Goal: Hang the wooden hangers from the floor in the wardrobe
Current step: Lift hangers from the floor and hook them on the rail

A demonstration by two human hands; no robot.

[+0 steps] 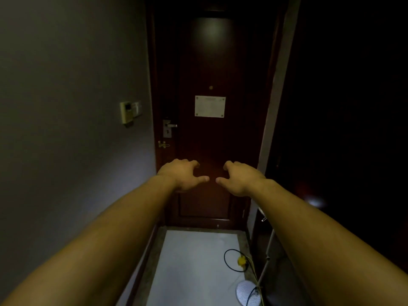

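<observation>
Nearest you, your two bare forearms reached forward from the bottom corners. Below and between them lay a pale, glossy floor with a darker speckled border. On its right edge a black cable looped round to a small yellow piece. Closer in, a white mesh disc lay flat beside a thin grey pole that leaned up to the right. Farther out, your left hand and right hand hung in the air side by side, near but apart. Their fingers were half curled and spread, the thumbs pointed at each other, and they gripped nothing. Behind them a dark red-brown door closed off the narrow hallway. It carried a metal handle, a brass latch below that, a white notice at mid-height and a peephole above. On the grey wall to your left sat a small control panel. The right side was almost black, and you could not tell where the hangers lay.
</observation>
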